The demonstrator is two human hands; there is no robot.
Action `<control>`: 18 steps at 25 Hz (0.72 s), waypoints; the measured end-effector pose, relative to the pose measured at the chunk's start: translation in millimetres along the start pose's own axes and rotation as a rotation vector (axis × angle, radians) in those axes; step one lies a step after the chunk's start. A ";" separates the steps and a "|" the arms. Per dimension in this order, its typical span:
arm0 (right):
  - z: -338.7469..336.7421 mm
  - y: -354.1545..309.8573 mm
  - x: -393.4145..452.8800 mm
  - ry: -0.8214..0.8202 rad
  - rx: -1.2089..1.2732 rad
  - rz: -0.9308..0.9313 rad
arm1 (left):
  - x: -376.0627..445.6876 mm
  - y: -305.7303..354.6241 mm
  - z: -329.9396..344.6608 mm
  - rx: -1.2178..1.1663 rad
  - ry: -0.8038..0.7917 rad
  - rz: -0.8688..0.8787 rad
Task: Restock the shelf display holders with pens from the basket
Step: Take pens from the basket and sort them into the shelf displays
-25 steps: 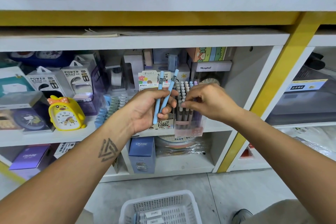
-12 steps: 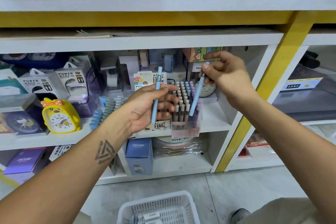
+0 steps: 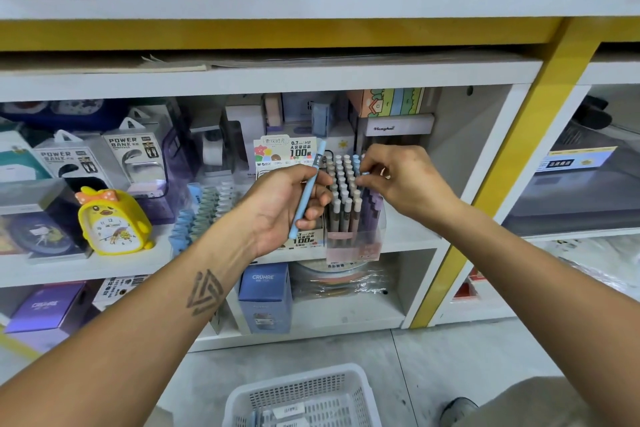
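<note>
My left hand grips one light blue pen, held upright and slightly tilted in front of the shelf. Just to its right stands a clear display holder packed with several upright pens, mostly grey-capped with purple ones on the right. My right hand hovers over the holder's right rear corner, fingertips pinching the top of a pen seated among the others. The white basket sits on the floor below, with a few labelled items inside.
A yellow duck alarm clock and power bank boxes fill the shelf's left side. A row of blue and green pens stands left of my left hand. Blue boxes sit on the lower shelf. A yellow post bounds the bay.
My right hand took one of the two blue pens from my left hand, lifted it, then lowered it into the holder. My left hand now holds one pen.
</note>
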State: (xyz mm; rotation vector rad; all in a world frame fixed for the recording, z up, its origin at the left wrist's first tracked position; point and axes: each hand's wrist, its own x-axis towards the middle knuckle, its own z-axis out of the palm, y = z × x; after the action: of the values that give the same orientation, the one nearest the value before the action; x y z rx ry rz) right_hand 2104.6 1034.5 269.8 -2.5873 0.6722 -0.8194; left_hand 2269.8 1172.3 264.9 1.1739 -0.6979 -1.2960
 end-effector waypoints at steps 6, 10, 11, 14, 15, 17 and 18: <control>-3.7 2.0 1.4 -0.039 -0.019 -0.004 | -1.2 -2.3 -0.6 0.058 -0.020 0.036; 3.1 2.6 2.1 -0.101 -0.223 -0.030 | -2.7 -4.0 0.9 0.113 -0.029 0.079; 3.5 1.8 3.3 -0.094 -0.199 0.015 | -3.1 -3.7 1.5 0.125 -0.031 0.079; -0.5 -5.7 6.4 0.011 0.377 0.236 | -3.1 -1.4 5.6 0.099 -0.057 0.052; -2.9 -10.0 7.1 0.033 0.609 0.265 | -3.4 -0.8 7.9 0.071 -0.069 0.046; -6.7 -16.8 8.2 0.055 0.845 0.241 | -6.2 0.4 13.7 0.045 -0.091 0.058; -8.8 -18.7 8.6 0.070 0.883 0.227 | -7.1 0.7 17.1 0.047 -0.096 0.075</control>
State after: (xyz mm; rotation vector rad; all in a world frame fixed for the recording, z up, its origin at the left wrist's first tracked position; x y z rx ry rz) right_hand 2111.6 1043.9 288.9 -1.6667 0.4591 -0.8739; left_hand 2253.0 1174.5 272.4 1.1185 -0.8393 -1.2853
